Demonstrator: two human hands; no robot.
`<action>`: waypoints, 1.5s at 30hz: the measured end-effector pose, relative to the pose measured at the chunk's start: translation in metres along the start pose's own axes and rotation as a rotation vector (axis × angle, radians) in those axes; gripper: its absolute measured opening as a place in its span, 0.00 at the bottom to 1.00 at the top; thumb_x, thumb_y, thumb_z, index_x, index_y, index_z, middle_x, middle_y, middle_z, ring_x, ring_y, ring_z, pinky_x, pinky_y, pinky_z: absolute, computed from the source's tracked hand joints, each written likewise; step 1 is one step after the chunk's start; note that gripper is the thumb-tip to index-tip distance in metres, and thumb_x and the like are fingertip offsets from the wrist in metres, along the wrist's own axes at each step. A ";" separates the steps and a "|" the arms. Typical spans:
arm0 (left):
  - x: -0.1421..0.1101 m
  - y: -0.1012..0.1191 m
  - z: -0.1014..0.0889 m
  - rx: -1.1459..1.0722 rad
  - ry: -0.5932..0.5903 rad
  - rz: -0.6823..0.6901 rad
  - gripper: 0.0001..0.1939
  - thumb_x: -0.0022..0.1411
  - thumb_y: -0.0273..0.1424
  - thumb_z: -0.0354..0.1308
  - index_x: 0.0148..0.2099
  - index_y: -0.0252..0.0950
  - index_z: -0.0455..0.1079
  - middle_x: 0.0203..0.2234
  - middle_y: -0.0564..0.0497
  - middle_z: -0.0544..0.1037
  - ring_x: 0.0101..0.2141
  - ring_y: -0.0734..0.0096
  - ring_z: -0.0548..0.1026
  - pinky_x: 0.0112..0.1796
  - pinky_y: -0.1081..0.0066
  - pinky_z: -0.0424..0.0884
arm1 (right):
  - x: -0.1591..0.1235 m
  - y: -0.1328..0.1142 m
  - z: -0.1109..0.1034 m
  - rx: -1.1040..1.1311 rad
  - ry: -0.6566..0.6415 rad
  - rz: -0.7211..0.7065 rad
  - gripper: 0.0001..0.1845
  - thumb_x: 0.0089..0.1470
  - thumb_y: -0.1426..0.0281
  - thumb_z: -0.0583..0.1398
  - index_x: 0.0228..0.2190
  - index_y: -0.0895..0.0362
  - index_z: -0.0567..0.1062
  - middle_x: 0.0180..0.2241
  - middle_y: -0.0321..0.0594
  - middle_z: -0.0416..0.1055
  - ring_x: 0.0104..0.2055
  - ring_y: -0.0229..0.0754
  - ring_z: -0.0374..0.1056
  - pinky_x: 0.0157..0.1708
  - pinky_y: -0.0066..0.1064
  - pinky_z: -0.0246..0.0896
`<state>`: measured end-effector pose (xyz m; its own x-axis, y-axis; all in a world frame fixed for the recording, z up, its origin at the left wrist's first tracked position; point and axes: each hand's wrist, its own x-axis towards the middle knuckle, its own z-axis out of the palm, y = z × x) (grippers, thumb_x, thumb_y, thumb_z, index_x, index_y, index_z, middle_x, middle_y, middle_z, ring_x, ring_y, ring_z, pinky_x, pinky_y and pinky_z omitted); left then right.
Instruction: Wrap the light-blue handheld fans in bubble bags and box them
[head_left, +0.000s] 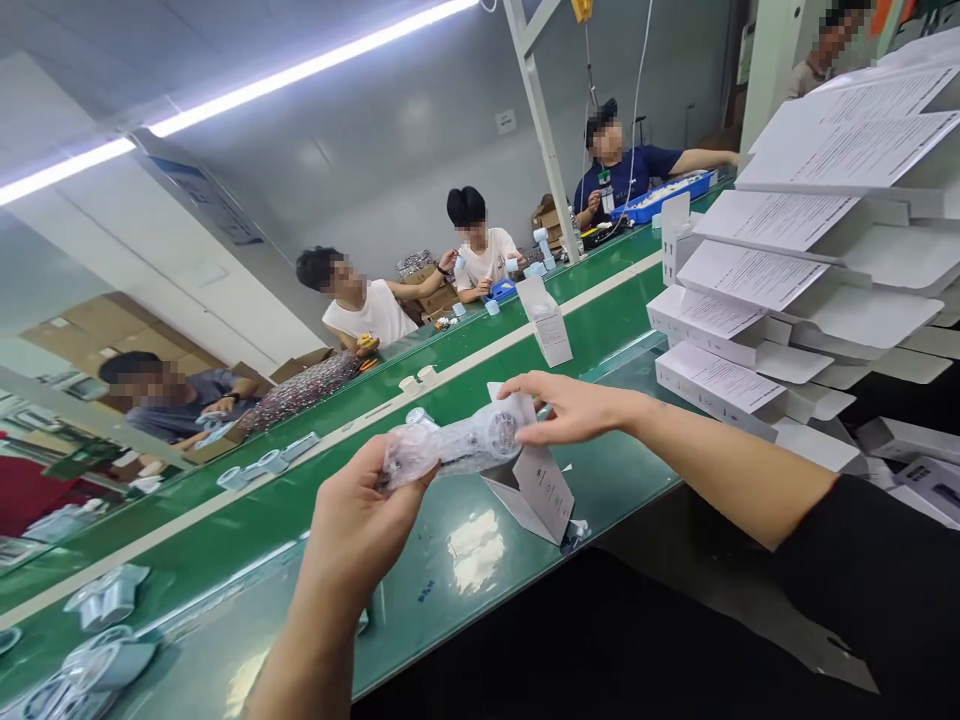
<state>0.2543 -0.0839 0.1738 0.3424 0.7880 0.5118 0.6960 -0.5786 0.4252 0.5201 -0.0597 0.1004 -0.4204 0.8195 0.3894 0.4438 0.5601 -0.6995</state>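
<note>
My left hand (375, 510) is closed around one end of a pale device in clear plastic wrapping (457, 445), held tilted above the bench. The device's round end sits in front of the top of an open white carton (541, 492). My right hand (562, 408) is at the carton's upper flaps, index finger over the top and thumb beside the device's round end. White card shows between those fingers; the other fingertips are partly hidden. The carton stands on the bench, and its inside cannot be seen.
Flattened-looking open white cartons (742, 300) are stacked high on the right. Another open white carton (550, 325) stands on the green conveyor (480, 375). Pale blue device parts (112, 665) lie at lower left. Several co-workers sit along the far side, near a blue tray (667, 195).
</note>
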 end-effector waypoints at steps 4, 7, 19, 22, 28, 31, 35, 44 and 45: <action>0.022 0.022 -0.001 0.178 -0.363 0.297 0.10 0.45 0.23 0.51 0.28 0.40 0.72 0.22 0.53 0.75 0.24 0.68 0.72 0.23 0.75 0.63 | -0.025 -0.025 0.027 -0.086 0.030 0.096 0.54 0.38 0.61 0.69 0.63 0.44 0.49 0.51 0.46 0.56 0.41 0.46 0.66 0.43 0.44 0.63; 0.044 0.038 0.015 0.310 -0.653 0.373 0.12 0.40 0.19 0.48 0.23 0.41 0.67 0.18 0.54 0.72 0.20 0.69 0.69 0.20 0.75 0.58 | -0.035 -0.028 0.059 -0.066 0.076 0.083 0.49 0.44 0.64 0.66 0.62 0.47 0.47 0.52 0.47 0.53 0.42 0.46 0.65 0.45 0.45 0.63; 0.063 0.047 0.011 0.471 -0.577 0.041 0.10 0.50 0.36 0.59 0.32 0.39 0.62 0.29 0.52 0.71 0.31 0.65 0.70 0.30 0.70 0.61 | -0.043 -0.001 0.080 0.101 0.234 0.195 0.28 0.44 0.63 0.64 0.40 0.52 0.53 0.41 0.40 0.57 0.40 0.42 0.59 0.39 0.37 0.60; 0.064 0.044 0.008 0.468 -0.557 -0.103 0.13 0.50 0.40 0.60 0.31 0.39 0.61 0.27 0.54 0.70 0.30 0.66 0.69 0.27 0.71 0.60 | -0.037 0.010 0.066 0.098 0.140 0.074 0.26 0.44 0.64 0.65 0.38 0.52 0.54 0.41 0.38 0.57 0.42 0.41 0.57 0.40 0.35 0.59; 0.045 0.052 0.044 0.678 -0.660 0.167 0.08 0.56 0.32 0.55 0.39 0.36 0.66 0.33 0.47 0.73 0.30 0.64 0.72 0.29 0.69 0.62 | -0.020 0.030 0.063 0.171 0.010 0.001 0.30 0.42 0.62 0.66 0.43 0.53 0.58 0.43 0.40 0.59 0.45 0.45 0.60 0.43 0.37 0.60; 0.036 0.045 0.052 0.613 -0.707 0.375 0.09 0.58 0.30 0.55 0.43 0.35 0.66 0.38 0.45 0.74 0.37 0.63 0.73 0.35 0.68 0.65 | -0.022 0.037 0.061 0.175 0.025 0.002 0.31 0.44 0.63 0.65 0.46 0.53 0.56 0.45 0.42 0.58 0.47 0.46 0.60 0.45 0.38 0.60; 0.025 0.031 0.056 0.640 -0.724 0.489 0.07 0.63 0.29 0.50 0.38 0.34 0.69 0.36 0.44 0.76 0.36 0.61 0.74 0.39 0.61 0.64 | -0.026 0.034 0.060 0.106 0.023 -0.018 0.36 0.43 0.64 0.66 0.47 0.52 0.51 0.47 0.43 0.55 0.48 0.46 0.59 0.45 0.38 0.60; 0.065 -0.016 0.038 0.230 -0.742 0.310 0.18 0.64 0.43 0.49 0.33 0.37 0.73 0.27 0.49 0.77 0.34 0.64 0.74 0.39 0.66 0.66 | 0.009 0.033 0.050 0.168 -0.058 0.063 0.35 0.40 0.67 0.68 0.43 0.51 0.52 0.38 0.35 0.59 0.36 0.37 0.61 0.34 0.29 0.61; 0.081 -0.036 0.039 0.178 -0.588 0.161 0.21 0.66 0.42 0.43 0.36 0.37 0.73 0.31 0.48 0.78 0.36 0.65 0.74 0.39 0.68 0.67 | 0.018 0.039 0.041 0.197 -0.038 0.058 0.35 0.40 0.68 0.68 0.43 0.51 0.51 0.39 0.36 0.58 0.37 0.37 0.61 0.36 0.30 0.62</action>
<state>0.2809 0.0086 0.1708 0.7056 0.7073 0.0422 0.6838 -0.6954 0.2210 0.4968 -0.0282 0.0556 -0.4300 0.8426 0.3243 0.3065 0.4741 -0.8254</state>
